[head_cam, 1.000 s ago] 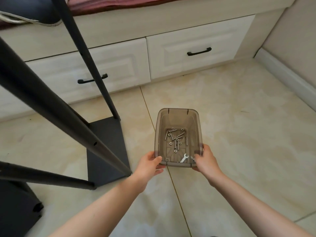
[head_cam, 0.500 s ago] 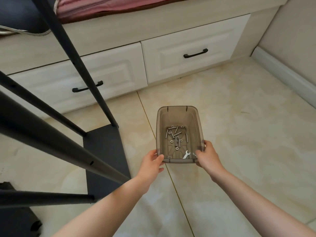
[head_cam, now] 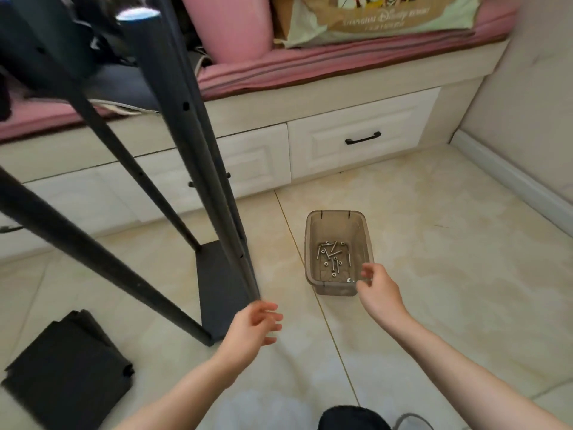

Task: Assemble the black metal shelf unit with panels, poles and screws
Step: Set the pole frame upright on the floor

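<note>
The half-built black metal shelf frame [head_cam: 186,187] fills everything up and to the left of the hands. I count four round black poles rising from one flat black base panel [head_cam: 221,287] on the tiled floor [head_cam: 449,274], screw holes dotted along them, presumably waiting for the next panels. The nearest pole foot sits just beside the left hand [head_cam: 252,328]. That hand hovers fingers loosely spread, palm turned inward, holding nothing, perhaps about to steady a pole. Down at the far left of it lies one stack of black panels [head_cam: 66,366], parked within reach. Ahead of the right hand [head_cam: 376,288] stands one smoky translucent plastic bin [head_cam: 338,218] on the floor, keeping roughly a dozen silver screws [head_cam: 333,256] from scattering; an exact count is beyond me. The right hand hangs over the bin's near corner, fingers curled; whether they pinch anything I cannot tell.
</note>
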`<state>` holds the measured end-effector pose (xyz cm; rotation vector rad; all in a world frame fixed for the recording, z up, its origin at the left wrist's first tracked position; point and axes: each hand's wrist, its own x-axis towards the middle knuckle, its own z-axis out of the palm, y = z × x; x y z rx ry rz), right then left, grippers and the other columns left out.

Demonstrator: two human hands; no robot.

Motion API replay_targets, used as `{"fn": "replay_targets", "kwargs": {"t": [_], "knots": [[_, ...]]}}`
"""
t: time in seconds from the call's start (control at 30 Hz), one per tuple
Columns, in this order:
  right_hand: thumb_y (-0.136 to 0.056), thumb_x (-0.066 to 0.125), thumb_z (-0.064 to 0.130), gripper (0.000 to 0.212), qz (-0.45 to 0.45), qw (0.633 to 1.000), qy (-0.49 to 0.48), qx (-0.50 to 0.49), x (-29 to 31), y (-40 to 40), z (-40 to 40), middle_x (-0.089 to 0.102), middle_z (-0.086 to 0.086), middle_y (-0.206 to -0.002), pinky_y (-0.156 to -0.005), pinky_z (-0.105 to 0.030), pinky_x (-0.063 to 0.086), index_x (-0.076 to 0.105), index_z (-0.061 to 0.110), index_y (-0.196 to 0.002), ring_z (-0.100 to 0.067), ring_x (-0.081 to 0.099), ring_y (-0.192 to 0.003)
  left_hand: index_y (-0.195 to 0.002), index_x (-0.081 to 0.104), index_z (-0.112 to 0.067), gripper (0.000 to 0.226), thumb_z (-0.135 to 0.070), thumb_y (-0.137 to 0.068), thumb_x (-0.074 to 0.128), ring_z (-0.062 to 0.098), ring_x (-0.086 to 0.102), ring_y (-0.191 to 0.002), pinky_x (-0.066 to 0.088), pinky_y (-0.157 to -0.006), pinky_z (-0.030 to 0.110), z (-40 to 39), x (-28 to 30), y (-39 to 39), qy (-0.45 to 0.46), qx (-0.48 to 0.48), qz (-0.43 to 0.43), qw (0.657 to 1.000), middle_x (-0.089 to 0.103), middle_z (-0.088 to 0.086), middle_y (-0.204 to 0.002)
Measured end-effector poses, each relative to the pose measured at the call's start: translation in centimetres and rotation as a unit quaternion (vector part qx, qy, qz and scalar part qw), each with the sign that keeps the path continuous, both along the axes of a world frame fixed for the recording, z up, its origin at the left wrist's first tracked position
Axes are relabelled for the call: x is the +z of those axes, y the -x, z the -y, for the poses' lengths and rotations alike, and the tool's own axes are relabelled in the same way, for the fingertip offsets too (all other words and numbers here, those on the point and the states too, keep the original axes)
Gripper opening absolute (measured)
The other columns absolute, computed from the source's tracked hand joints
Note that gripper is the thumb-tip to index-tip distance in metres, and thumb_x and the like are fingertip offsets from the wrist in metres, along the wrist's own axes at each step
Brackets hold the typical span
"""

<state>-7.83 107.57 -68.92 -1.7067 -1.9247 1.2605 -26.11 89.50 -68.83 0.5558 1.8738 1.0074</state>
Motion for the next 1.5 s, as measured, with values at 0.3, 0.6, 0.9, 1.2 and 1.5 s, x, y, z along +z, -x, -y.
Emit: {"fn": "replay_targets", "kwargs": {"t": [0.3, 0.6, 0.9, 1.2, 1.5], "knots": [[-0.098, 0.053, 0.017, 0.031, -0.042, 0.987, -0.044, 0.148, 9.1, 3.3, 6.6, 0.063, -0.001, -0.123, -0.088, -0.022, 0.037, 0.057, 0.014, -0.128, -0.012, 0.054, -0.104, -0.102, 0.066, -0.017, 0.017, -0.003, -0.097, 0.057, 0.017, 0.072, -0.083, 0.059, -0.080, 0.035, 9.7, 8.1, 1.7, -0.068, 0.080, -0.149, 0.983, 0.076, 0.003, -0.084], [-0.100, 0.053, 0.033, 0.033, -0.142, 0.959, -0.087, 0.230, 16.9, 7.1, 9.9, 0.057, 0.012, -0.116, -0.078, -0.015, 0.044, 0.051, 0.025, -0.133, -0.001, 0.054, -0.103, -0.111, 0.055, -0.022, 0.016, -0.014, -0.098, 0.061, 0.024, 0.066, -0.088, 0.058, -0.078, 0.037, 13.1, 16.2, 5.8, -0.157, 0.184, -0.266, 0.933, 0.062, 0.002, -0.102], [-0.101, 0.054, 0.027, 0.043, -0.172, 0.945, -0.123, 0.248, 19.7, 10.5, 10.3, 0.054, 0.009, -0.116, -0.070, -0.013, 0.047, 0.042, 0.022, -0.142, -0.001, 0.055, -0.097, -0.138, 0.046, -0.029, 0.045, -0.027, -0.097, 0.065, 0.010, 0.069, -0.093, 0.057, -0.081, 0.028, 10.7, 19.3, 8.0, -0.175, 0.158, -0.248, 0.940, 0.057, -0.011, -0.124], [-0.095, 0.064, 0.026, 0.040, -0.182, 0.943, -0.133, 0.245, 19.8, 11.3, 9.3, 0.055, 0.008, -0.125, -0.082, -0.022, 0.053, 0.046, 0.024, -0.131, -0.001, 0.058, -0.098, -0.134, 0.049, -0.029, 0.038, -0.027, -0.099, 0.062, 0.013, 0.067, -0.103, 0.047, -0.072, 0.016, 8.8, 18.7, 8.6, -0.179, 0.177, -0.248, 0.935, 0.058, -0.014, -0.118], [-0.097, 0.061, 0.020, 0.038, -0.185, 0.942, -0.141, 0.243, 20.2, 12.6, 9.5, 0.062, 0.000, -0.117, -0.096, -0.051, 0.052, 0.047, 0.026, -0.132, -0.023, 0.057, -0.116, -0.122, 0.058, -0.022, 0.024, -0.028, -0.099, 0.061, 0.015, 0.072, -0.081, 0.060, -0.085, 0.039, 9.3, 18.6, 10.0, -0.177, 0.168, -0.251, 0.937, 0.063, -0.009, -0.113]]}}
